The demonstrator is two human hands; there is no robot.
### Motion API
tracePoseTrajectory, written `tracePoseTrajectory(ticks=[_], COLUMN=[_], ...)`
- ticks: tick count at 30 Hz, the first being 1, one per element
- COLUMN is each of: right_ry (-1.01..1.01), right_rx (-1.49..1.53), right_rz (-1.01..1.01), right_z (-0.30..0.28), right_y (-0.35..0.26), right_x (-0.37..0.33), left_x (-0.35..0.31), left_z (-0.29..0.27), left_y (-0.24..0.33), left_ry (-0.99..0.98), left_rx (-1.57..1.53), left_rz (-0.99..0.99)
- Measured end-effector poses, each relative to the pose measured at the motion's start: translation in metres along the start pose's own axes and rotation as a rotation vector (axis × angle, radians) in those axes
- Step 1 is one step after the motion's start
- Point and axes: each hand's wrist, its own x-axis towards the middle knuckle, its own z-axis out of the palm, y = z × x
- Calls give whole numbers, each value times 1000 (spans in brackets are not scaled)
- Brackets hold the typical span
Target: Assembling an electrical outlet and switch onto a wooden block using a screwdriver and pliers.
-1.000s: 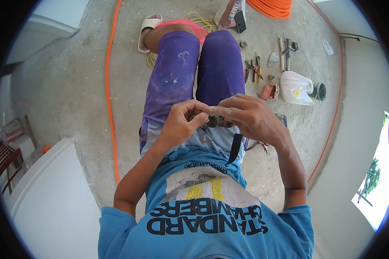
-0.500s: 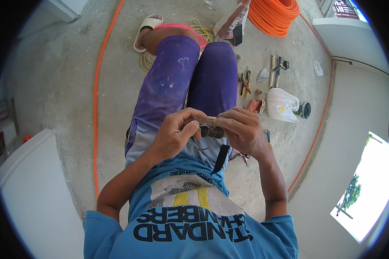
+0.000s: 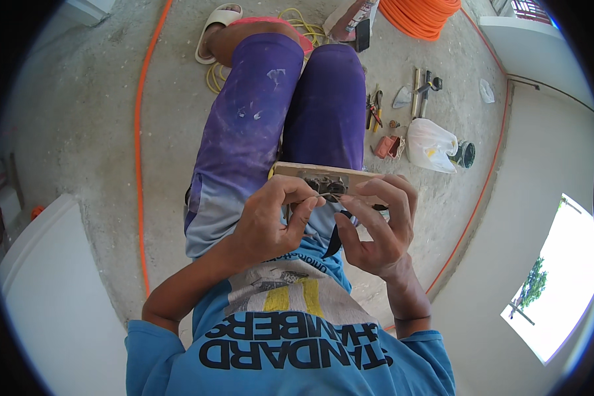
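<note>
Tan socket plate (image 3: 323, 177) between left hand (image 3: 270, 221) and right hand (image 3: 379, 228), above purple-trousered lap.

Orange conduit coil (image 3: 421, 13), white bag (image 3: 430, 144), pliers (image 3: 375, 109), sandal (image 3: 216, 25).

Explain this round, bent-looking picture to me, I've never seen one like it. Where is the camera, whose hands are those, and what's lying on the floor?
The camera sits on a person's head and looks straight down, and its wide lens bends the edges. No machine is here: the two hands are the wearer's own. The left hand and right hand hold a flat beige plate with a dark fitting in its middle, above the purple shorts. A black strip hangs below it. On the concrete floor lie hand tools, a white plastic bag, a coil of orange conduit, yellow cable and a long orange line.
</note>
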Motion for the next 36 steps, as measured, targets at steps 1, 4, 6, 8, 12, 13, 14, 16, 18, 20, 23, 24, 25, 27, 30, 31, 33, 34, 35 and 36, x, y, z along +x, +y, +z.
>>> tracePoseTrajectory(ticks=[1, 4, 6, 8, 12, 13, 14, 16, 18, 20, 23, 24, 25, 27, 30, 31, 33, 34, 35, 36], right_ry=[-41, -12, -21, -80, -142, -140, -121, -101, -91, -65, -16, 37, 15, 96, 11, 20, 79, 54, 43, -39], right_rx=[-24, 94, 248, 356, 553, 552, 575, 603, 568, 479, 329, 275, 265, 100, 174, 169, 338, 217, 205, 159], right_rz=[11, 108, 246, 350, 535, 524, 594, 665, 638, 572, 430, 356, 362, 124, 22, 2, 154, 54, 58, -36], right_z=[1, 2, 0, 1, 8, 10, 11, 13, 15, 18, 26, 30, 33, 36, 29, 24, 13, 8, 5, 1], right_y=[-1, 0, -1, -1, -3, -4, -5, -7, -9, -10, -12, -13, -14, -14, -5, -1, 7, 14, 18, 21], right_x=[0, 2, 3, 4, 6, 7, 7, 7, 8, 8, 7, 7, 7, 6, 6, 6, 7, 10, 13, 16], left_x=[-1, -2, -2, 0, 5, 6, 7, 9, 11, 14, 17, 18, 18, 19, 18, 18, 19, 18, 18, 17], left_z=[1, 0, -1, -6, -12, -13, -13, -14, -14, -15, -15, -14, -14, -13, -16, -18, -23, -23, -22, -22], left_y=[0, 1, 4, 7, 13, 15, 17, 22, 25, 25, 22, 22, 21, 20, 21, 21, 21, 22, 23, 25], left_ry=[-8, -26, 4, -15, -45, -47, -39, -32, -43, -61, -50, -22, -24, 24, 5, 3, -59, -57, -65, -77], left_rx=[11, 25, -68, -37, -108, -105, -144, -178, -246, -246, -310, -362, -362, -468, -489, -488, -404, -403, -393, -383], left_rz=[-7, 22, -42, -91, -216, -217, -244, -272, -410, -471, -518, -507, -506, -542, -605, -606, -647, -630, -608, -586])
